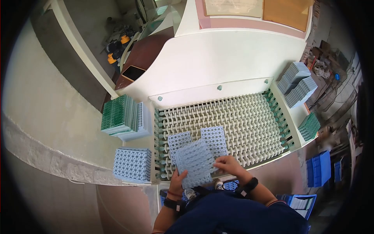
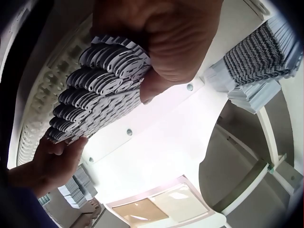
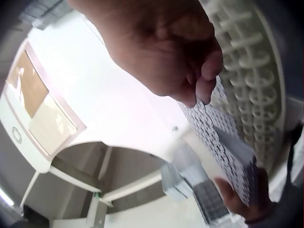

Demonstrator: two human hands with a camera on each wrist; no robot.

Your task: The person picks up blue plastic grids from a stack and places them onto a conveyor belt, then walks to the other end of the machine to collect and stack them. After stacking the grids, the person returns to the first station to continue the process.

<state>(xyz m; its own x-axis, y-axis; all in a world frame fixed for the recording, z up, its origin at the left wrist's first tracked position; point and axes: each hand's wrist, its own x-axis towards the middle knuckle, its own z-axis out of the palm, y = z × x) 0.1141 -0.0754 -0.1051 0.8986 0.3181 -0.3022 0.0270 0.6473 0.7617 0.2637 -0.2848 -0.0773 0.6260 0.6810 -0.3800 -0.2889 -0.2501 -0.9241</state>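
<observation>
A stack of thin, light grey-blue perforated panels (image 1: pixel 194 163) is held tilted over the near edge of the roller bed. My left hand (image 1: pixel 177 182) grips its lower left side, thumb on the top face. In the left wrist view the layered, scalloped edges of the stack (image 2: pixel 102 90) show, with the thumb pressed on it. My right hand (image 1: pixel 232 167) is at the right edge, where the right wrist view shows thumb and fingertip (image 3: pixel 204 90) pinching a panel's corner. Two similar panels lie on the rollers beyond, a left panel (image 1: pixel 178 141) and a right panel (image 1: pixel 214 140).
White rollers (image 1: pixel 233 117) fill the bed before a white cover (image 1: pixel 233 54). At left stand a green stack (image 1: pixel 119 113) and a grey-blue stack (image 1: pixel 131 163). More stacks (image 1: pixel 298 84) and green panels (image 1: pixel 309 126) sit along the right edge. Blue bins (image 1: pixel 318 168) stand lower right.
</observation>
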